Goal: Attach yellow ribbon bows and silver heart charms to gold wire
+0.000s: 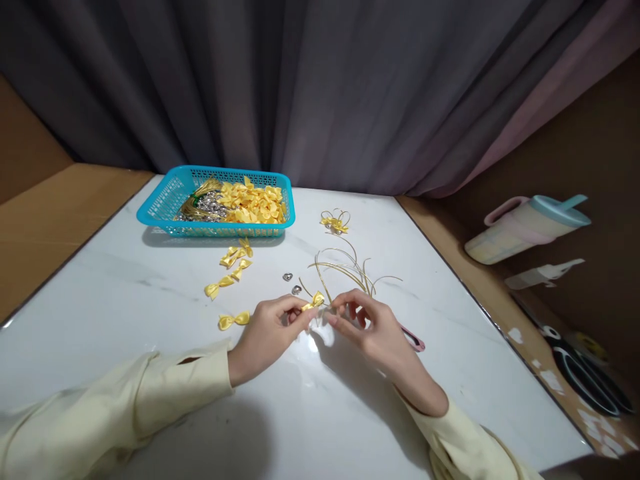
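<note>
In front of the blue basket, the left hand has its fingers pinched on a yellow satin bow above the white surface; the right hand, farther right of the basket, has its fingers curled close together, seemingly on a thin gold wire, though the contact is too small to confirm

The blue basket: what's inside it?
In the basket, yellow bows fill the right side; silvery pieces and a bundle of gold wires lie on the left. Whatever lies beneath these is mostly covered, so I can't tell.
</note>
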`<action>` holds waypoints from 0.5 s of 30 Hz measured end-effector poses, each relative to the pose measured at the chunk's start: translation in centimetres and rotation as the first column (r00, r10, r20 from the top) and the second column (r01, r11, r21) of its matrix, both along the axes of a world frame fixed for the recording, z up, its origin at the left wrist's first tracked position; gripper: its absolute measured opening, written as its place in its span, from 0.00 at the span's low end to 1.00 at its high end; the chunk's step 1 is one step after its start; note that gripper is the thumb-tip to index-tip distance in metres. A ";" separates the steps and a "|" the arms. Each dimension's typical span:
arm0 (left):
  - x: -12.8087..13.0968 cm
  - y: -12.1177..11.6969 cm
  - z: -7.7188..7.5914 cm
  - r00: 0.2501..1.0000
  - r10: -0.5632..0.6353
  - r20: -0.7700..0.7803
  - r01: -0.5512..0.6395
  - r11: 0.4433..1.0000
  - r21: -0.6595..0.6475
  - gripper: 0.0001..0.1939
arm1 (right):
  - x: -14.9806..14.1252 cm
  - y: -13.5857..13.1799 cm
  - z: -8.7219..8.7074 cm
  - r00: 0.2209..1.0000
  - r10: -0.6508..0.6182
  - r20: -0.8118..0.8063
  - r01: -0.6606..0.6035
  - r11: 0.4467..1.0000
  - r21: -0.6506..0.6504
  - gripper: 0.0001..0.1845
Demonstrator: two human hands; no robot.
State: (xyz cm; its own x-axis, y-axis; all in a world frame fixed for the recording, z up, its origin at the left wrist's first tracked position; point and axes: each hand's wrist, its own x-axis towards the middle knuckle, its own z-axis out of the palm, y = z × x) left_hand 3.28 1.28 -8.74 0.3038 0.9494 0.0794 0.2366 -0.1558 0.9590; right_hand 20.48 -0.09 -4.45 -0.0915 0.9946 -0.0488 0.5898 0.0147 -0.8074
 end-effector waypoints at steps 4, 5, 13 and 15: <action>0.0 -0.1 -0.3 1.000 -0.007 -0.030 0.008 0.999 0.034 0.10 | 0.2 0.4 0.0 0.996 0.074 -0.059 -0.084 0.978 -0.189 0.10; 0.0 -0.2 -0.3 0.999 -0.005 -0.041 0.007 0.999 0.044 0.10 | 0.1 0.4 -0.1 0.993 0.080 -0.086 -0.097 0.972 -0.213 0.10; 0.0 -0.1 -0.3 0.993 -0.019 -0.119 0.028 0.997 0.073 0.10 | -0.1 -0.3 -0.6 0.991 0.131 -0.005 -0.130 0.988 0.079 0.07; 0.0 -0.1 -0.3 0.990 -0.036 -0.133 0.046 0.996 0.071 0.10 | -0.2 -0.6 -1.0 0.975 0.201 0.092 -0.220 0.920 0.324 0.07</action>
